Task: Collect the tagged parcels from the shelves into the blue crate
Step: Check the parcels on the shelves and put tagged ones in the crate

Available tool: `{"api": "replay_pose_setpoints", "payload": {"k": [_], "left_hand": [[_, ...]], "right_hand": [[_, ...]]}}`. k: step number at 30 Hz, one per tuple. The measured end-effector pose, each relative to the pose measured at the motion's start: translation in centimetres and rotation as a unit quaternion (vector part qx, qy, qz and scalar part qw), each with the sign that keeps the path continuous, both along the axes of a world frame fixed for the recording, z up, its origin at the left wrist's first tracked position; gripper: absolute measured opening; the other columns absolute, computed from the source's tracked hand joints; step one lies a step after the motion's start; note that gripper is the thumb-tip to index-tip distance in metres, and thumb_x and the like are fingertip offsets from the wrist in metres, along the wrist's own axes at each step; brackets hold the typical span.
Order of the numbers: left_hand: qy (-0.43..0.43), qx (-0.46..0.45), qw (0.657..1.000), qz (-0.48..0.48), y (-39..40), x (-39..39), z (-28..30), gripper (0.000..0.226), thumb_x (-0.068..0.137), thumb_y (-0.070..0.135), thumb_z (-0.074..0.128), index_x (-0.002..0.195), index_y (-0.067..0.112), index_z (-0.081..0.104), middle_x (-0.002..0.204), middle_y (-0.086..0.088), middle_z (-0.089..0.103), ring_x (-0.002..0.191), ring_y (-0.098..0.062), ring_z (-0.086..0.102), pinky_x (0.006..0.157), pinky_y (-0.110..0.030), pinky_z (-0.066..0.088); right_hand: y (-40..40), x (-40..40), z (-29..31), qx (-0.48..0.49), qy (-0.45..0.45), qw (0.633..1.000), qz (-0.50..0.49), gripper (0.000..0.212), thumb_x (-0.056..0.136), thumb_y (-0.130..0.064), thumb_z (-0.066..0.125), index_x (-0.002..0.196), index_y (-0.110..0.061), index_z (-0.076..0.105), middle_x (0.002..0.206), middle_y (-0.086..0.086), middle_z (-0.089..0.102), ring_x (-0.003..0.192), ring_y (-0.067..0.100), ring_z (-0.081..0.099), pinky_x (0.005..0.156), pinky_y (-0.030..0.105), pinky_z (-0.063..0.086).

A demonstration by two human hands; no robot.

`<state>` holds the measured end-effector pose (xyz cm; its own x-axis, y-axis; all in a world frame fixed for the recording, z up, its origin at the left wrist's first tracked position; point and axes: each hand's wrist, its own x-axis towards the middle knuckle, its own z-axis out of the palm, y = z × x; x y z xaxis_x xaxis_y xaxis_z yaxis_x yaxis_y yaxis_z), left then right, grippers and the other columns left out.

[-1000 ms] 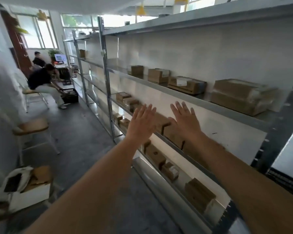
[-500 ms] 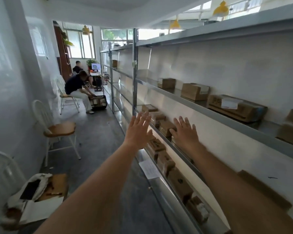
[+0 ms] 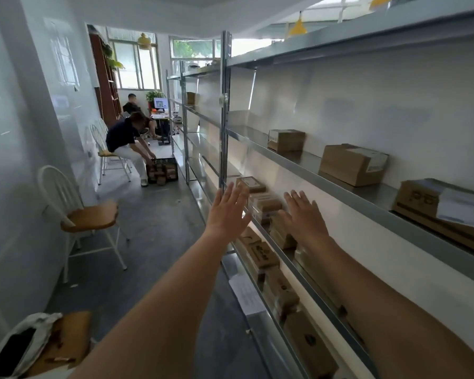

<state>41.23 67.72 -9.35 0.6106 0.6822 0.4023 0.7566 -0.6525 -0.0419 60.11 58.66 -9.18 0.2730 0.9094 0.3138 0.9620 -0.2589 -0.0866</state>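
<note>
I hold my left hand (image 3: 228, 214) and right hand (image 3: 304, 218) out flat, fingers spread, grasping nothing. Cardboard parcels (image 3: 260, 205) sit on the shelves (image 3: 340, 187) just beyond my fingertips. Far left, a dark crate (image 3: 162, 170) stands on the floor.

Shiny grey metal shelving (image 3: 326, 170) with reflective smooth boards, matt brown cardboard parcels (image 3: 352, 164) bearing white paper labels, dull rough concrete floor (image 3: 153, 242), white-painted chair (image 3: 74, 212) with smooth wooden seat, glossy white wall (image 3: 19, 160)
</note>
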Motion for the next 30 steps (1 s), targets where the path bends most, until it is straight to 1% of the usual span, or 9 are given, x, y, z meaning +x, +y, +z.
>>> {"api": "replay_pose_setpoints", "payload": {"k": [5,9,14,19,23,26,30], "left_hand": [[0.011,-0.016,1.0,0.02,8.2,3.3,-0.4,0.067,0.099,0.048,0.023,0.153,0.02,-0.006,0.161,-0.002,-0.009,0.147,-0.022,-0.014,0.12,-0.042,-0.008],[0.004,-0.015,0.999,0.036,14.7,5.2,-0.7,0.067,0.099,0.048,0.023,0.153,0.02,-0.005,0.161,-0.002,-0.008,0.148,-0.021,-0.012,0.119,-0.041,-0.009],[0.003,-0.027,0.999,0.034,22.6,7.2,-1.4,0.068,0.099,0.048,0.023,0.153,0.018,-0.006,0.161,-0.001,-0.008,0.147,-0.021,-0.013,0.121,-0.043,-0.005],[0.027,-0.022,0.999,0.006,32.0,8.4,-2.2,0.068,0.1,0.049,0.021,0.152,0.019,-0.008,0.161,-0.002,-0.01,0.147,-0.022,-0.013,0.121,-0.045,-0.001],[0.04,-0.021,0.999,-0.022,39.4,8.8,-2.0,0.067,0.099,0.05,0.019,0.152,0.019,-0.008,0.161,-0.002,-0.009,0.147,-0.021,-0.013,0.121,-0.045,-0.001],[0.04,-0.03,0.998,-0.041,44.6,9.8,-2.3,0.067,0.099,0.049,0.021,0.153,0.019,-0.006,0.161,-0.001,-0.009,0.147,-0.02,-0.014,0.121,-0.045,-0.003],[0.054,-0.047,0.995,-0.068,50.2,11.9,-3.7,0.069,0.099,0.048,0.025,0.153,0.019,-0.007,0.161,-0.003,-0.009,0.147,-0.021,-0.013,0.121,-0.044,-0.005]], "right_hand": [[8.6,3.2,-0.2,-0.007,0.006,1.0,0.02,0.058,0.104,-0.046,0.022,0.155,-0.021,0.012,0.164,0.004,0.007,0.151,0.022,0.0,0.121,0.045,0.004],[15.1,5.0,-0.8,-0.023,-0.015,0.999,0.018,0.06,0.103,-0.045,0.02,0.156,-0.02,0.008,0.164,0.004,0.002,0.151,0.023,-0.003,0.121,0.047,0.003],[23.5,7.3,-2.4,-0.038,-0.051,0.998,-0.001,0.063,0.102,-0.049,0.022,0.156,-0.021,0.006,0.164,0.004,0.0,0.151,0.025,-0.005,0.12,0.05,0.002],[32.7,8.8,-3.9,-0.038,-0.059,0.997,-0.023,0.063,0.102,-0.05,0.022,0.156,-0.022,0.005,0.164,0.003,-0.004,0.15,0.025,-0.009,0.119,0.049,-0.003],[39.3,9.3,-4.3,-0.055,-0.058,0.996,-0.037,0.061,0.103,-0.048,0.022,0.156,-0.022,0.005,0.164,0.003,-0.003,0.15,0.025,-0.008,0.119,0.048,-0.002],[43.8,9.8,-5.3,-0.06,-0.032,0.996,-0.063,0.06,0.103,-0.047,0.021,0.155,-0.022,0.007,0.164,0.004,-0.001,0.151,0.025,-0.006,0.119,0.049,0.0],[48.6,11.1,-7.6,-0.077,-0.004,0.993,-0.091,0.062,0.102,-0.047,0.025,0.155,-0.022,0.006,0.164,0.004,-0.002,0.15,0.025,-0.007,0.119,0.049,-0.002]]}}
